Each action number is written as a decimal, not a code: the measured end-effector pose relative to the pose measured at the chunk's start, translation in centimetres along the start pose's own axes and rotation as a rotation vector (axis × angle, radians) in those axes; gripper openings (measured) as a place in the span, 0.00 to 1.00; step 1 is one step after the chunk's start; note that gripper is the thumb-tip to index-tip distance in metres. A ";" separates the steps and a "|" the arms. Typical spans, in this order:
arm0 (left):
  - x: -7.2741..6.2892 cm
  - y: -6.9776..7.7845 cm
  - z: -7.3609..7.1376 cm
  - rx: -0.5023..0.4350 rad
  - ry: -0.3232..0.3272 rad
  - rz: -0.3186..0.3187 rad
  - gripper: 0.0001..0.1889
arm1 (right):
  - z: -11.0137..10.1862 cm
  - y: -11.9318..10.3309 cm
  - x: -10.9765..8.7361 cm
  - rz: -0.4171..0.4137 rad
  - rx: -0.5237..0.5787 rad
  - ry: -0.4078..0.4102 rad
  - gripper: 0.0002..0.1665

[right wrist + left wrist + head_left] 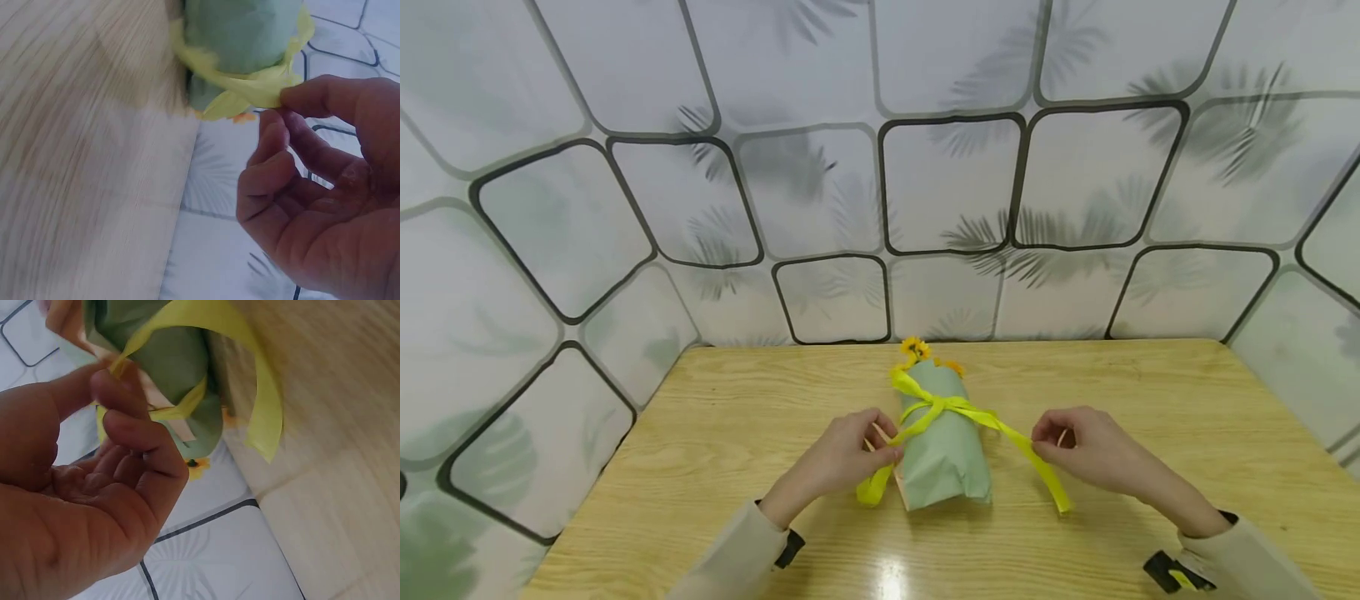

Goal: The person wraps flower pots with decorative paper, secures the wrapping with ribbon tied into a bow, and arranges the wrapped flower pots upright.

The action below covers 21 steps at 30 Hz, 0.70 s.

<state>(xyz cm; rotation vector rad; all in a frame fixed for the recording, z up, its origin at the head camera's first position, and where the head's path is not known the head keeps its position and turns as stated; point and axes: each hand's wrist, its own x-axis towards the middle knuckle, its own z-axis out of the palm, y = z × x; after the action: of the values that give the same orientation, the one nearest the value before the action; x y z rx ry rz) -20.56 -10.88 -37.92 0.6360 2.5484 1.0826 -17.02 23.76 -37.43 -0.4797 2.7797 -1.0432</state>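
A small bouquet in pale green wrapping paper (946, 458) lies on the table, its orange-yellow flowers (915, 349) poking out at the far end. Around its middle runs a yellow ribbon (937, 404), crossed or knotted at the front. My left hand (850, 454) pinches one ribbon tail (267, 406) between thumb and index finger, just left of the paper. To the right of the bouquet, my right hand (1093, 448) pinches the other tail (265, 90), whose free end hangs below the fingers. Whether the crossing is tightly tied cannot be seen.
The wooden table (737, 400) reaches back to a wall covering (947, 183) with dark outlined shapes and leaf prints. Similar panels stand along the left and right sides. Dark straps (1176, 573) show at the sleeve cuffs.
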 end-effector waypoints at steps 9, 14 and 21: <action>-0.5 -2.0 -1.9 0.051 -0.084 0.005 0.04 | 0.5 2.3 0.1 -0.010 -0.008 -0.119 0.04; -0.7 -2.3 -3.8 0.082 -0.148 -0.011 0.14 | 0.9 1.7 0.6 -0.007 -0.026 -0.062 0.08; 1.0 -1.2 -3.0 0.018 0.069 -0.048 0.25 | 2.2 -2.2 2.2 0.109 0.063 0.061 0.26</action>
<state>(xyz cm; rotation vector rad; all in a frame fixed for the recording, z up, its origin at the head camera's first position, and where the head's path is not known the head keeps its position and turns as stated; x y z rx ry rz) -23.06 -12.96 -36.92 0.5474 2.6209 1.0847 -18.07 20.13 -37.68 -0.2899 2.7795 -1.1354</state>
